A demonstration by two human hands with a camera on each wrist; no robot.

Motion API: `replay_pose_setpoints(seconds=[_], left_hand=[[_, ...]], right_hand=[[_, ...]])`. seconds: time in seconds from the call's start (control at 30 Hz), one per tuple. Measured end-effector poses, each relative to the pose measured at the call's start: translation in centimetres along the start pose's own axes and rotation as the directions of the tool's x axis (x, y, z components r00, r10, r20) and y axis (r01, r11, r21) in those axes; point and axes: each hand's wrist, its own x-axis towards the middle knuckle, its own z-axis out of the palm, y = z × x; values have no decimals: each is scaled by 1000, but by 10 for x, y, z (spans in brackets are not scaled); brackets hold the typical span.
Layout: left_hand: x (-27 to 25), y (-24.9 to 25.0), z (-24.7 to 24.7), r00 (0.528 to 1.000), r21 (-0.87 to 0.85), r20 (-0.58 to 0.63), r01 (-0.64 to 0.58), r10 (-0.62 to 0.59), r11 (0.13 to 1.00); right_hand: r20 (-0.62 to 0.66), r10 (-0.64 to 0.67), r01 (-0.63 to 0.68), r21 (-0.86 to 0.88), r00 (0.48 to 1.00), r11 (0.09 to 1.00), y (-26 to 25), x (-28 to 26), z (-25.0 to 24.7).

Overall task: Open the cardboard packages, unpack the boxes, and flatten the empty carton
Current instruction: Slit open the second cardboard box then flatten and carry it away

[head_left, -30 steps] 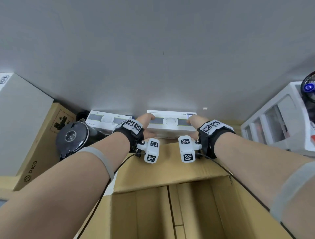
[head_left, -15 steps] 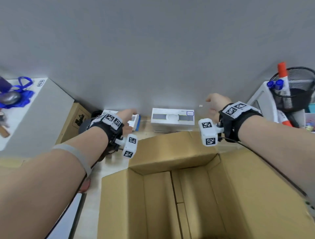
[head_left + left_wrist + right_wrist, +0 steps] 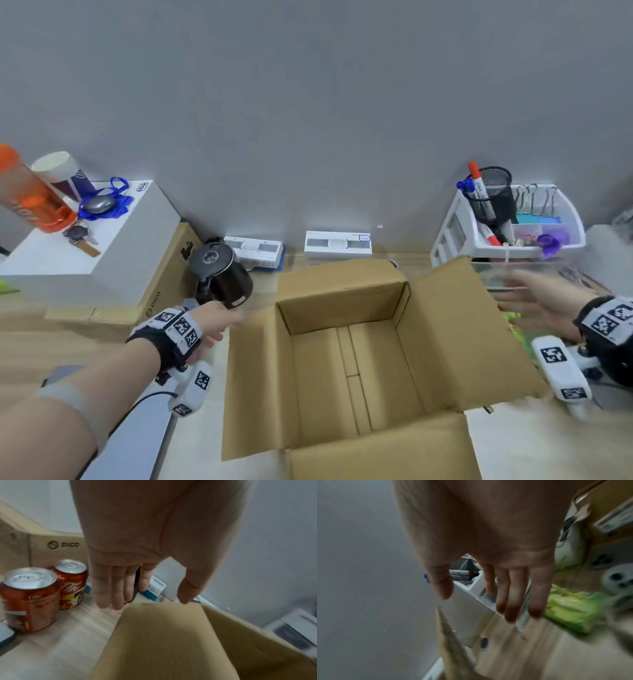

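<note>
Left hand [image 3: 214, 322] and right hand [image 3: 544, 305], fingers extended, each grip holding nothing, flank the emptied carton [image 3: 352, 370] on the table [image 3: 51, 346]. The left hand lies nearer its side flap; two unpacked boxes [image 3: 337, 244] stand beyond, against the wall.

text: "PICO" on brown cardboard box [image 3: 56, 547] | "Cola" on near red can [image 3: 30, 599]

Office desk: grey partition wall [image 3: 308, 102], white stationery organizer [image 3: 507, 236] against it holding mesh pen cup [image 3: 493, 195], binder clips [image 3: 534, 198].
</note>
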Motion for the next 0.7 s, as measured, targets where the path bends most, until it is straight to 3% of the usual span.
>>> replay_pose_setpoints(seconds=[0.1,0.13,0.2,0.3,0.43,0.53,0.7], left_hand=[[-31,-5,24,981,245,-6,-185,192,952],[-40,-7,34,977,308,26,-207,210,929],[-53,-12,47,988,364,73,-152,134,919],[-68,-19,60,988,168,138,46,-70,985],[-71,-28,66,965,1,200,171,-168,985],[-68,-36,70,969,-27,165,192,-185,981],[-74,-43,57,982,-7,62,181,-180,983]], right_hand=[[229,116,-83,-150,966,985,46,-20,-3],[275,107,-68,-146,956,987,55,-25,-1],[304,53,-31,-77,951,997,64,-30,7],[325,-37,43,-10,945,999,64,-37,20],[406,-38,66,-55,913,996,62,-44,34],[409,-45,117,-153,912,981,66,-36,41],[425,17,72,-193,905,979,70,-32,52]])
